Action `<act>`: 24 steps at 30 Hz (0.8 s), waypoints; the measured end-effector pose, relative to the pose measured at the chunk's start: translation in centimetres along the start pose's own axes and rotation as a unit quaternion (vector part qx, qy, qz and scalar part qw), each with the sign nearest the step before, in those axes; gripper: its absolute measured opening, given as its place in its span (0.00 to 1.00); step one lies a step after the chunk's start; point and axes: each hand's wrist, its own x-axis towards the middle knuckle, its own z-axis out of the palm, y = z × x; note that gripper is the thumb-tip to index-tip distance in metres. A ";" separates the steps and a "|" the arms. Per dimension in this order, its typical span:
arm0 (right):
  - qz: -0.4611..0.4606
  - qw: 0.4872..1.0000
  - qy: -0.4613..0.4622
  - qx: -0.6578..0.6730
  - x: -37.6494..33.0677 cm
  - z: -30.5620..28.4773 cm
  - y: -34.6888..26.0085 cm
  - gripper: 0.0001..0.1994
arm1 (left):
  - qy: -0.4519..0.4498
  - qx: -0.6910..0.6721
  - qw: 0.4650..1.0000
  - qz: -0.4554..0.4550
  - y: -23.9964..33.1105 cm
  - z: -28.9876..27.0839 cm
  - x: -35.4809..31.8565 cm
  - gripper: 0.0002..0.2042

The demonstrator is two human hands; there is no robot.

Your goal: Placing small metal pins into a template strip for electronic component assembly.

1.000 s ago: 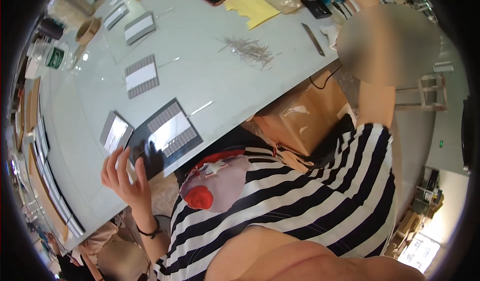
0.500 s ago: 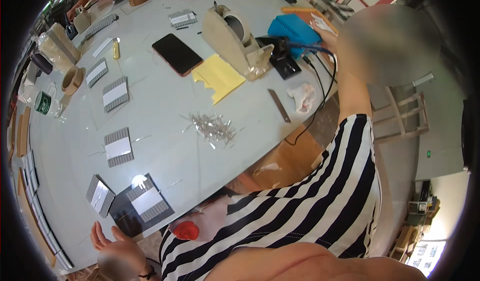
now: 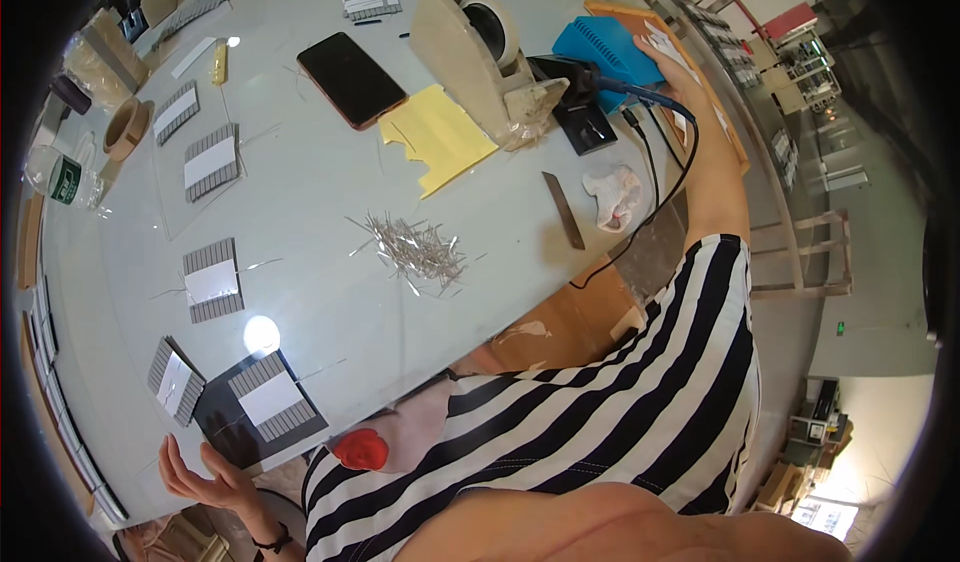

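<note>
My left hand is at the near left edge of the table, empty, its fingers apart. Just beyond it, a grey ribbed block with a white label lies on a black plate. Thin wires stick out from that block. Another labelled grey block sits left of the plate, tilted. At the far right, my right hand reaches beside a blue ridged device, over a wooden tray with white slips. Its fingers look stretched out; their tips are partly hidden, and no held slip can be made out.
Several labelled grey blocks run up the left side. A pile of silvery strips is mid-table, near yellow paper, a phone and a tape dispenser. A metal ruler, crumpled tissue and black cable lie at right.
The view has shifted, so the table items sit slightly further left. My left hand remains beside the black plate with fingers spread. My right hand stays at the tray behind the blue device.
</note>
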 end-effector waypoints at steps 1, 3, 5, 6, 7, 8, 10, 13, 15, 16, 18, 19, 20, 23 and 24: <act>-0.002 1.000 0.011 -0.014 0.0 0.1 -0.1 0.42 | 0.002 -0.007 1.000 -0.001 0.0 0.0 0.0 0.18; -0.004 1.000 0.007 -0.016 -1.0 0.7 -0.5 0.42 | -0.003 -0.005 1.000 -0.007 0.0 -0.1 0.0 0.18; -0.006 1.000 0.004 -0.017 -1.2 0.8 -0.7 0.41 | -0.007 -0.004 1.000 -0.011 -0.1 -0.2 0.0 0.19; 0.006 1.000 -0.014 -0.010 -0.6 0.2 -0.5 0.41 | -0.005 -0.007 1.000 -0.007 -0.2 -0.1 -0.1 0.19; 0.019 0.999 -0.031 -0.003 0.1 -0.6 -0.2 0.41 | -0.003 -0.010 1.000 -0.003 -0.3 -0.1 0.0 0.19; 0.019 0.999 -0.033 -0.004 1.3 -1.5 0.5 0.41 | -0.004 -0.009 1.000 -0.004 -0.3 -0.2 0.0 0.19; 0.019 0.990 -0.132 0.047 4.4 -3.5 1.7 0.40 | -0.004 -0.018 1.000 -0.001 -0.3 -0.1 0.0 0.19; -0.019 0.998 -0.040 0.037 5.2 -4.3 3.0 0.38 | -0.005 -0.035 0.999 -0.011 -0.2 0.1 0.1 0.19; -0.066 0.997 0.020 -0.018 4.4 -3.5 2.9 0.37 | -0.008 -0.032 0.999 -0.010 0.0 -0.6 0.0 0.19; -0.117 0.986 0.086 -0.076 3.9 -3.0 2.8 0.36 | -0.009 -0.020 1.000 -0.004 0.0 -1.1 0.0 0.19; -0.187 0.970 0.157 -0.005 3.8 -6.7 3.4 0.34 | -0.006 -0.021 1.000 0.006 -0.4 -1.5 0.1 0.20; -0.318 0.920 0.211 -0.085 1.1 -22.2 1.2 0.26 | 0.024 -0.114 0.993 -0.009 -2.7 3.5 -1.0 0.21; -0.319 0.904 0.284 -0.012 1.8 -17.5 1.1 0.23 | 0.021 -0.095 0.995 -0.016 -1.2 0.7 -0.8 0.20; -0.386 0.854 0.341 0.066 -10.9 0.0 -1.4 0.12 | -0.003 -0.071 0.997 -0.030 1.0 -1.4 0.2 0.18; -0.402 0.859 0.313 0.057 -17.6 3.7 -2.5 0.08 | 0.001 -0.084 0.996 -0.018 1.1 -1.0 0.6 0.17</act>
